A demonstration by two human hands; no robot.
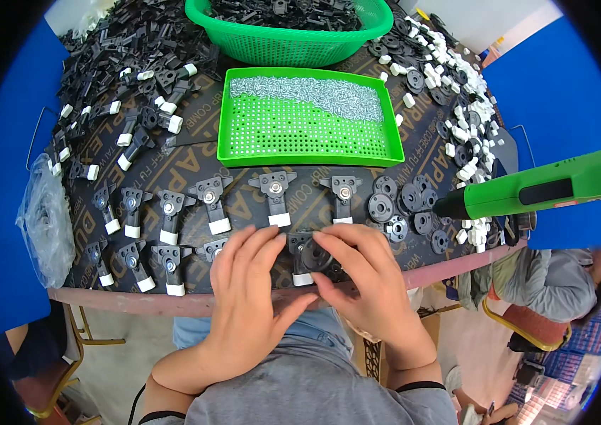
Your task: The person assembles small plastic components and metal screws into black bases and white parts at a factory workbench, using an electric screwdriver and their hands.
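Near the table's front edge, my right hand (pixel 371 287) pinches a black round disc (pixel 317 256) between thumb and fingers. The disc is tilted over a black bracket (pixel 298 244) with a white tip, and it hides part of that bracket. My left hand (pixel 247 290) lies to the left with its fingers stretched out and its thumb toward the bracket; it holds nothing that I can see. Beneath its fingers, another black bracket (pixel 210 249) is partly covered. Several similar brackets (pixel 272 191), with metal screws and white tips, are laid out in two rows.
Beyond the rows stands a green tray (pixel 307 160) of small screws (pixel 307 92), with a green basket (pixel 286 51) of black parts behind it. A green power screwdriver (pixel 534 188) juts in from the right beside black discs (pixel 380 207). White pieces (pixel 470 134) lie scattered at right.
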